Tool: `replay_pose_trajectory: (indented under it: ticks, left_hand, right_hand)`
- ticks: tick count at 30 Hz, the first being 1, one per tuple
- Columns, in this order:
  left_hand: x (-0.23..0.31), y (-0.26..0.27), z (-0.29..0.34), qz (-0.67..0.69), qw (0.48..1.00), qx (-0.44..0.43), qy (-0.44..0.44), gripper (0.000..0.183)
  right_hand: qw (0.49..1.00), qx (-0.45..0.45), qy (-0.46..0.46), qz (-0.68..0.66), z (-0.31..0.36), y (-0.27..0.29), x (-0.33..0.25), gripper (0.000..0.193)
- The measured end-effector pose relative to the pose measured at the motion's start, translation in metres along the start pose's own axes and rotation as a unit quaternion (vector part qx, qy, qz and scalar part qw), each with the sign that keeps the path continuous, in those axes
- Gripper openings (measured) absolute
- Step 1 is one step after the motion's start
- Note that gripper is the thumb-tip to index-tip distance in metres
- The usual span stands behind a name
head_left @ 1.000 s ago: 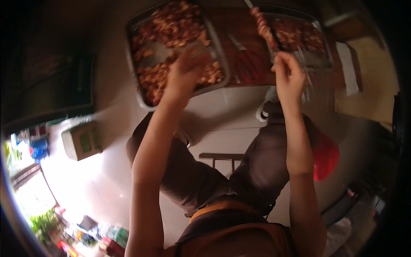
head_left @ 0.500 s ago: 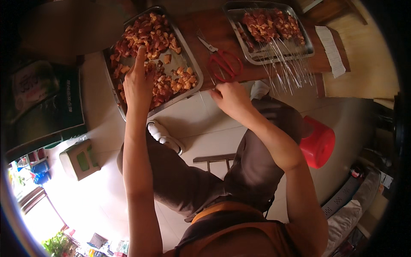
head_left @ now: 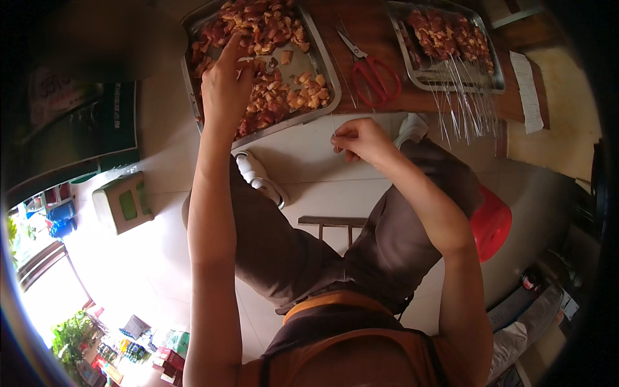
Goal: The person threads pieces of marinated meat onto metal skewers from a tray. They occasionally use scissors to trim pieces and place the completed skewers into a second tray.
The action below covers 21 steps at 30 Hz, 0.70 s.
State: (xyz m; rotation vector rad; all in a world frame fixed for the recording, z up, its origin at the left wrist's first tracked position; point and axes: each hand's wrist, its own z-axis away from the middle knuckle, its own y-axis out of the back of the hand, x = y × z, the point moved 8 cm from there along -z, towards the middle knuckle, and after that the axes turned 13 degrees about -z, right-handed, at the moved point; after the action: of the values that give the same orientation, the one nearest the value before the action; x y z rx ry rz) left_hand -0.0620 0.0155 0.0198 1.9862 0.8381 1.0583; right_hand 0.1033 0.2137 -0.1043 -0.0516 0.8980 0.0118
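Observation:
My left hand (head_left: 227,87) reaches over a metal tray (head_left: 331,103) of raw cut meat (head_left: 267,32). Its index finger is stretched out onto the upper pile and the thumb stands apart; the other fingers are partly hidden. Just off the table's near edge, my right hand (head_left: 364,138) pinches a thin metal skewer (head_left: 334,126), with no meat visible on it. Red-handled scissors (head_left: 375,80) lie open-bladed on the wooden table between two trays, beside thin skewers (head_left: 350,82).
A second metal tray (head_left: 422,84) at the right holds threaded meat skewers (head_left: 451,39), their bare ends sticking out over the near edge. A paper strip (head_left: 527,90) lies right of it. A red stool (head_left: 493,222) and a pale stool (head_left: 122,203) stand on the floor.
My right hand has moved from the table edge beside the scissors to just off it, bringing a skewer along. My left hand stays at the meat. The whole view has shifted.

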Motion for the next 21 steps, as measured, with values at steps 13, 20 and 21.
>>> replay_pose_trajectory:
  ticks: [13, 20, 21]
  left_hand:
    - [-0.005, -0.027, 0.009, 0.391, 0.87, -0.225, 0.201, 0.075]
    - [0.002, -0.025, 0.012, 0.558, 0.766, -0.281, 0.152, 0.096]
    - [0.014, -0.017, 0.008, 0.569, 0.764, -0.28, 0.113, 0.089]
  right_hand:
    - [0.978, 0.099, 0.183, -0.01, 0.038, 0.01, -0.026, 0.007]
    - [0.889, 0.056, 0.387, 0.239, 0.067, -0.019, -0.061, 0.008]
    - [0.874, 0.037, 0.4, 0.273, 0.07, -0.026, -0.061, 0.009]
